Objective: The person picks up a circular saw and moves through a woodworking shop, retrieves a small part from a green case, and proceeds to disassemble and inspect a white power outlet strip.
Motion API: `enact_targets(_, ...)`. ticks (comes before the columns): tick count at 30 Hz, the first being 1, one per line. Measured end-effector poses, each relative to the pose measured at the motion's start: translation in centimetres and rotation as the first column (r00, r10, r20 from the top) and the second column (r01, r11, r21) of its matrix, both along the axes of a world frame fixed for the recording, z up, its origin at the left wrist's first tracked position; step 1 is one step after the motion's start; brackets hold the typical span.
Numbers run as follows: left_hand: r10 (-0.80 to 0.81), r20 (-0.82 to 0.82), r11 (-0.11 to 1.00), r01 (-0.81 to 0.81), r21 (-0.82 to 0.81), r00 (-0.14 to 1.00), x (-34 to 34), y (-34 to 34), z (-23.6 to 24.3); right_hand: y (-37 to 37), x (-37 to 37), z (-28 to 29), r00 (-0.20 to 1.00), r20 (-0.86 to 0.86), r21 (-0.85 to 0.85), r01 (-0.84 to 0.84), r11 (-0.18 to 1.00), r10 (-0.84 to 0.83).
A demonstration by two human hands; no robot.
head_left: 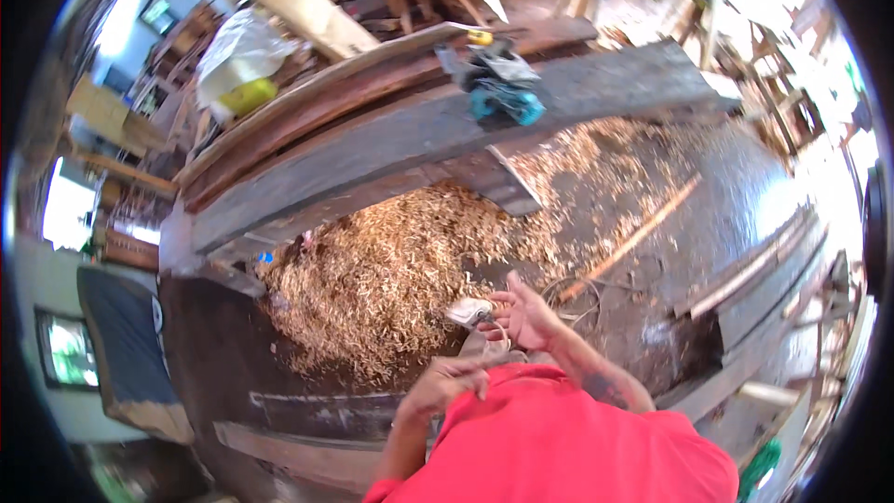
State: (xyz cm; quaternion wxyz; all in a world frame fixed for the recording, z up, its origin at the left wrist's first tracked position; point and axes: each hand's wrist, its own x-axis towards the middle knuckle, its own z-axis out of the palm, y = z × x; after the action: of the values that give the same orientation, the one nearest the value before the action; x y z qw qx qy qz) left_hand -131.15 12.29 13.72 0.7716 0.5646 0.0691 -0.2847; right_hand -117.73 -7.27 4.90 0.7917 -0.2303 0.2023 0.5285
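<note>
The right hand (527, 319) was spread beside a white object (468, 311); the left hand (445, 386) curled, grip unclear. A teal tool (504, 98) rested on the tabletop (372, 154), perhaps freeing both hands.

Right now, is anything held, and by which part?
Left bare hand: nothing visibly held. Right bare hand: at a small white object; whether gripped, and where, unclear.
</note>
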Motion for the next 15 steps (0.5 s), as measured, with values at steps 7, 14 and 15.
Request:
enact_targets(7,0.084,-0.187,0.993,-0.098,-0.066,0.979,-2.8,4.5,-1.7,12.2,5.3,5.7,0.894,0.278,-0.185,-0.31,0.932,0.352)
enact_targets(14,0.155,0.696,0.533,-0.652,0.538,0.701,2.8,10.8,-3.1,27.0,12.9,6.9,0.638,0.642,-0.462,-0.121,0.879,0.426)
enact_targets(15,0.134,0.654,0.487,-0.624,0.611,0.745,2.8,12.3,-3.3,29.1,14.9,7.0,0.566,0.712,-0.464,-0.065,0.883,0.416)
